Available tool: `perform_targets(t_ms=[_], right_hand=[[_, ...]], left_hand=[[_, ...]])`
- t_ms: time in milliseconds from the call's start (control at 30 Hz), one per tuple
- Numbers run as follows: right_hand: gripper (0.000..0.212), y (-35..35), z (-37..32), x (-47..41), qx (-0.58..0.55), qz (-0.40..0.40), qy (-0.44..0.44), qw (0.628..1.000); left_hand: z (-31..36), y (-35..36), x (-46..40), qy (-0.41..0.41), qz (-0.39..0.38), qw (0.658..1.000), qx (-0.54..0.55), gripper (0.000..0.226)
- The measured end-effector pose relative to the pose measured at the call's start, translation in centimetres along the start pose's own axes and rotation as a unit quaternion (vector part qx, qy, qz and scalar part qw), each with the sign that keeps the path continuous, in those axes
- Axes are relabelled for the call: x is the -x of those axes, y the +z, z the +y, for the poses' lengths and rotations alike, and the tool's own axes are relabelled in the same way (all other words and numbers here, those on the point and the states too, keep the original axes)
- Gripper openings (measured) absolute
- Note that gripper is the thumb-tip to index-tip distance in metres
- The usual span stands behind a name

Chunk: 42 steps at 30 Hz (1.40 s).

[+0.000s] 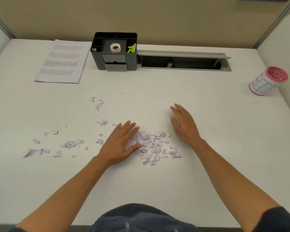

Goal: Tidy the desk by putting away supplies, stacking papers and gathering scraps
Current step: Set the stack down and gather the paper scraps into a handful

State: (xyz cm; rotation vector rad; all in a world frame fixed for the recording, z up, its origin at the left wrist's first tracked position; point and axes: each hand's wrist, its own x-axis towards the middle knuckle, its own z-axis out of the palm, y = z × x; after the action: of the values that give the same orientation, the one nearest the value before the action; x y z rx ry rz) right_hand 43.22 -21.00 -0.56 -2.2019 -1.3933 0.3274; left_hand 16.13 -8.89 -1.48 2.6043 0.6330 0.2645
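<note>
White desk [208, 148], matte top, evenly lit. Beige partition wall [157, 17] along the back edge, grey metal posts at both corners. Grey cable trough [182, 61] recessed in the desktop by the wall, lid raised, dark inside.

Both bare forearms reach forward, the left hand [120, 144] lying flat, palm down, fingers spread, the right hand [184, 124] flat and angled inward.
</note>
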Motion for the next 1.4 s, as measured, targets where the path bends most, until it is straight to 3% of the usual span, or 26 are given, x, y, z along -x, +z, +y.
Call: perform_targets(t_ms=[67, 133, 300, 467, 567, 667, 800, 933, 1100, 1267, 1400], right_hand=[[0.053, 0.1, 0.8, -1.5, 0.028, -0.020, 0.059, 0.998], [0.055, 0.6, 1.2, -2.3, 0.071, -0.067, 0.061, 0.993], [0.065, 0.7, 0.2, -1.3, 0.079, -0.130, -0.016, 0.988], [0.060, 1.2, -1.9, 3.8, 0.079, -0.183, -0.125, 0.972], [0.062, 1.8, -2.8, 6.4, 0.074, -0.193, -0.142, 0.968], [0.067, 1.2, -3.6, 7.5, 0.022, -0.172, -0.097, 0.980], [0.079, -0.9, -4.4, 8.9, 0.050, -0.055, 0.035, 0.997], [0.101, -2.4, -4.9, 9.9, 0.088, -0.142, 0.177, 0.970], [0.108, -1.0, -6.9, 9.9, 0.119, -0.183, 0.164, 0.962], [0.101, 0.6, -9.0, 8.5, 0.118, -0.178, 0.144, 0.966], [0.077, 1.0, -9.8, 7.6, 0.090, -0.176, 0.133, 0.971]], left_hand=[[0.2, 0.3, 1.2, -0.027, -0.018, 0.999, -0.014, 0.081], [0.4, 0.7, 2.1, -0.035, -0.029, 0.998, -0.031, 0.086], [1.2, 1.3, 2.4, -0.025, -0.043, 0.998, -0.049, 0.092], [1.4, 1.3, 1.9, -0.004, -0.059, 0.997, -0.052, 0.095], [1.6, 1.4, 1.5, 0.015, -0.074, 0.996, -0.044, 0.095], [1.8, 1.2, 1.3, 0.021, -0.100, 0.993, -0.051, 0.095], [2.4, -0.2, 1.7, -0.035, -0.068, 0.994, -0.076, 0.100], [3.6, -1.9, 1.6, -0.132, -0.096, 0.979, -0.119, 0.114], [5.5, -2.0, 0.3, -0.165, -0.165, 0.970, -0.067, 0.132], [6.9, -1.3, -1.3, -0.153, -0.212, 0.962, -0.080, 0.108], [6.9, -1.0, -2.0, -0.140, -0.202, 0.968, -0.052, 0.078]])
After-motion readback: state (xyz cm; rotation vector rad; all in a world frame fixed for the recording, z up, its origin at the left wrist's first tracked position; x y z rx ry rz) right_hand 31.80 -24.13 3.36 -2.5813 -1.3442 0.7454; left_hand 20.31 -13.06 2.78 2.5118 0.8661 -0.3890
